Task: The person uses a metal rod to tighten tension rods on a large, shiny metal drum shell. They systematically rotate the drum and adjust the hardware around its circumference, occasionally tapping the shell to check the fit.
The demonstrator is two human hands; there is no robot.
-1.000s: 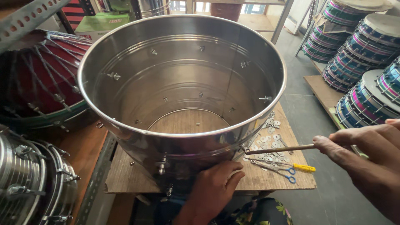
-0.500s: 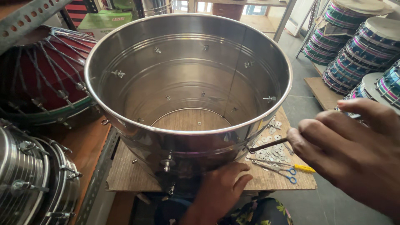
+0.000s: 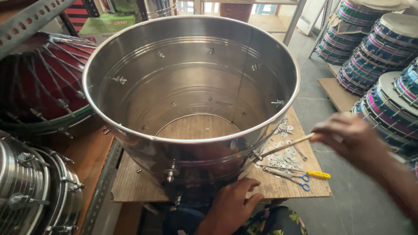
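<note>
A large open steel drum shell (image 3: 130, 65) stands on a wooden board (image 3: 278, 185) in front of me. Bolts stick through its wall in rows. My left hand (image 3: 233, 204) rests against the shell's near lower side, fingers spread on the metal and the board. My right hand (image 3: 350, 139) is blurred at the right and grips a long thin tool with a pale handle (image 3: 285, 146). The tool's tip touches the shell's outer wall low on the right side.
Loose washers (image 3: 285, 154), a yellow-handled screwdriver (image 3: 318, 175) and blue-handled scissors (image 3: 300, 180) lie on the board. A red drum (image 3: 39, 82) sits at left, shiny metal drums (image 3: 30, 191) at lower left, stacked colourful drums (image 3: 383, 48) at right.
My right hand has drawn back to the right from the lens, still holding the tool against the shell. My left hand has slid slightly lower along the shell's base.
</note>
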